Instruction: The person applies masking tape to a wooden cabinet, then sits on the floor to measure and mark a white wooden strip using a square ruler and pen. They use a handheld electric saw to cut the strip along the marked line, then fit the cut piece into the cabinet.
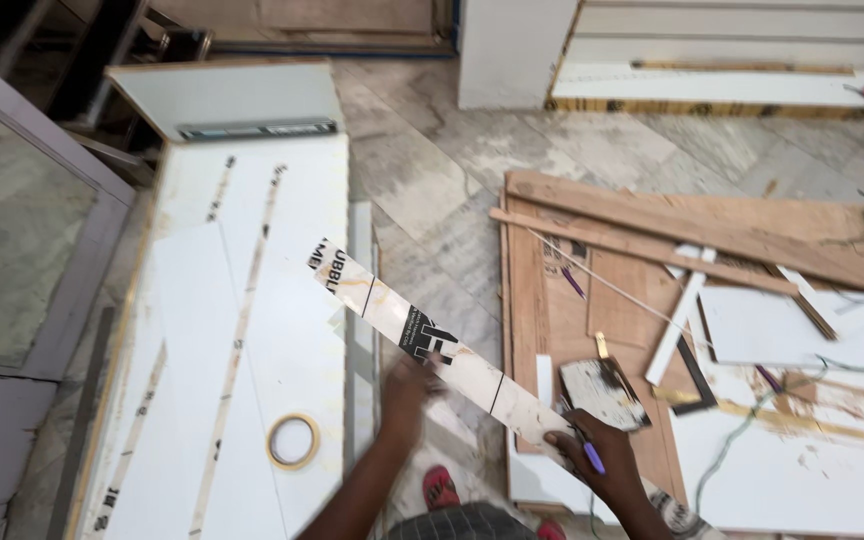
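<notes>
The right hand [602, 462], fingers clamped with a purple pen [593, 457], grips a long white marbled laminate strip [422, 345]. Left hand [407, 392] fingers press its middle. It looks light, stiff yet springy.

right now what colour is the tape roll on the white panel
Tan or yellowish tape roll, seen in the head view.

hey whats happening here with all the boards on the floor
A person holds a long marbled laminate strip slantwise over the floor. The right hand grips its near end along with a purple pen; the left hand, blurred, touches its middle. A roll of tape lies on the white panel at left, with plywood sheets at right.
</notes>
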